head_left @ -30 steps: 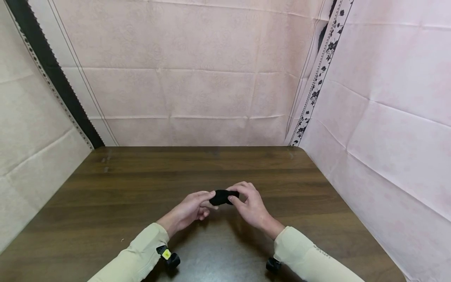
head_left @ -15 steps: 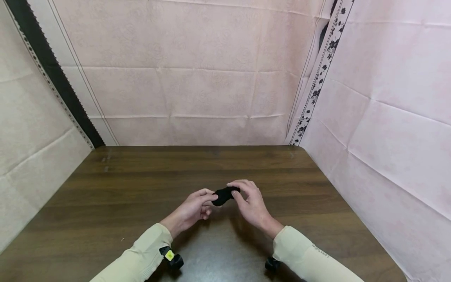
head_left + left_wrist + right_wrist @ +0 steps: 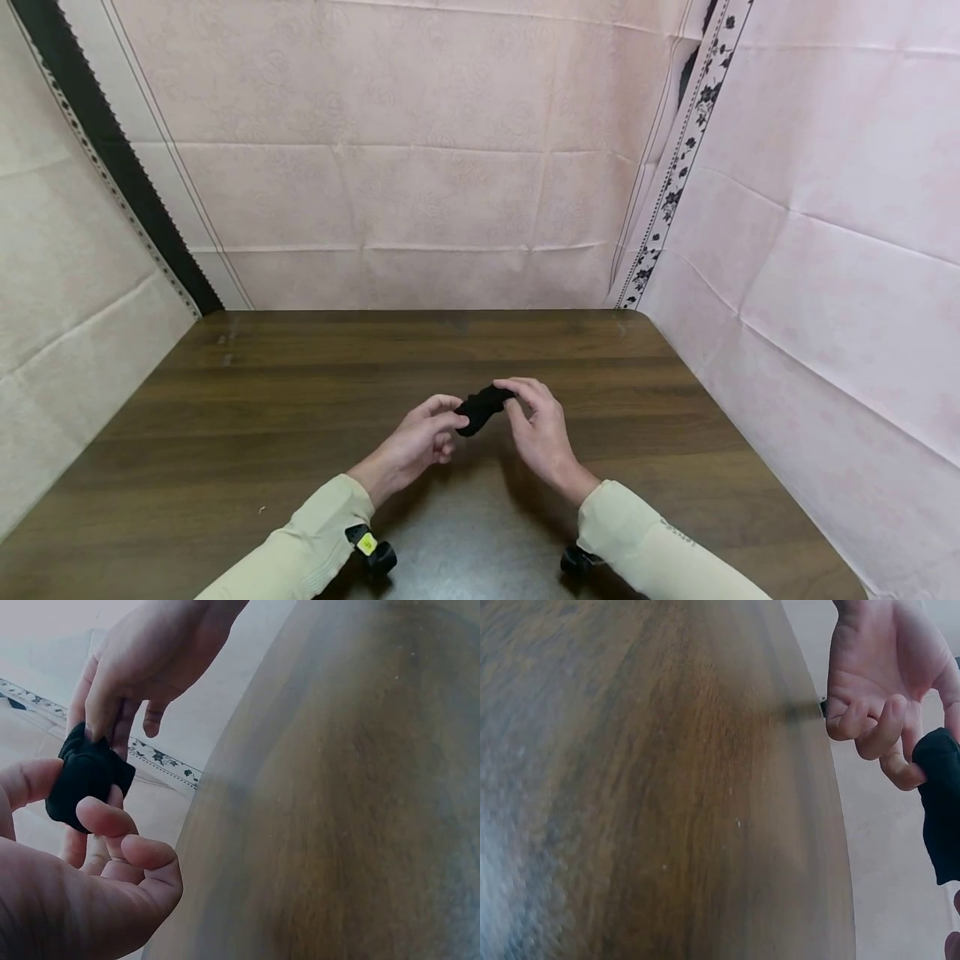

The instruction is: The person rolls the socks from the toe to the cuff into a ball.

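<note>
A small, soft black cloth bundle (image 3: 478,412) is held above the table between both hands, its right end tilted up. My left hand (image 3: 416,440) pinches its lower left end between thumb and fingers, the other fingers loosely curled beneath. At the upper right end, my right hand (image 3: 542,429) grips the cloth with thumb and fingertips. The left wrist view shows the bundle (image 3: 82,784) bunched and folded, with the right thumb pressed against it. Seen from the right wrist, the bundle (image 3: 939,806) hangs at the frame's edge, partly cut off.
Below the hands lies a brown wood-grain table (image 3: 337,375). Pale patterned cloth sheets (image 3: 420,167) enclose it at the back and both sides. Each sleeve carries a black wrist camera, the left one (image 3: 382,557) with a yellow tag. A tiny pale speck (image 3: 262,509) lies at left.
The black bundle has shifted slightly right and tilted, its right end rising. My left hand has moved a little right with it; the right hand has edged slightly up and right.
</note>
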A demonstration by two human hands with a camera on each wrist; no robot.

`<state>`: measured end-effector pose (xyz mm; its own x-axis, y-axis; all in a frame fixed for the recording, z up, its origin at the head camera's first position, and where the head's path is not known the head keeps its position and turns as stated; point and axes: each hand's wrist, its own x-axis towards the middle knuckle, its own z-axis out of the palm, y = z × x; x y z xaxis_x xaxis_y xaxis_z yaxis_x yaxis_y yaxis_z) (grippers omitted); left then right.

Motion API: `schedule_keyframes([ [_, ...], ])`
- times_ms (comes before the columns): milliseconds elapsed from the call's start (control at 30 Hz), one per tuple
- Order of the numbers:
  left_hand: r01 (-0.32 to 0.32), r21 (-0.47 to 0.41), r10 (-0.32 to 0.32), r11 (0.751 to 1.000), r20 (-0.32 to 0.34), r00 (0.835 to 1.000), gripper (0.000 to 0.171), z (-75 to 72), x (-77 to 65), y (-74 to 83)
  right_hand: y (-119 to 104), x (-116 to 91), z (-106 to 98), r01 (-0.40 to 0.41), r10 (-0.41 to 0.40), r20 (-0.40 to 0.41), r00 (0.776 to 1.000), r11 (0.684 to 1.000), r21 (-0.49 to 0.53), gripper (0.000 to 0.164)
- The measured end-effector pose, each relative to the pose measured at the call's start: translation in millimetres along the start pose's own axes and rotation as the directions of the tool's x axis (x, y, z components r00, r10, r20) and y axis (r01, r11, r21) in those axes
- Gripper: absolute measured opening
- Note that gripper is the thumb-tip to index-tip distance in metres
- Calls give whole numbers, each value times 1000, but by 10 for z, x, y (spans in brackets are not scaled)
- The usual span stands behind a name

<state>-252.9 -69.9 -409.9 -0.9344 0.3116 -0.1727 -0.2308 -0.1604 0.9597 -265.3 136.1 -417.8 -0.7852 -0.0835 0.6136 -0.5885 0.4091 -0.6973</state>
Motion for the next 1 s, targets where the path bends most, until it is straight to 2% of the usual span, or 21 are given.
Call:
schedule_keyframes([
  [100,-13,13,13,1000,4,1000,46,-11,5,-4,5,2,4,-45,45,-10,999,999,15,30],
  [200,-23,34,23,999,1,1000,52,-15,4,-9,0,3,-4,-125,125,-1,992,992,31,28],
  [433,-58,94,59,994,-9,998,49,-11,5,-28,9,1,-29,-266,264,34,964,961,76,29],
  [633,-96,143,99,985,-9,995,45,-4,-6,-22,23,0,-24,-289,286,46,957,954,82,27],
  [1000,-77,249,89,965,-35,995,39,-28,-13,-16,39,-11,-36,-311,297,135,945,946,93,27],
])
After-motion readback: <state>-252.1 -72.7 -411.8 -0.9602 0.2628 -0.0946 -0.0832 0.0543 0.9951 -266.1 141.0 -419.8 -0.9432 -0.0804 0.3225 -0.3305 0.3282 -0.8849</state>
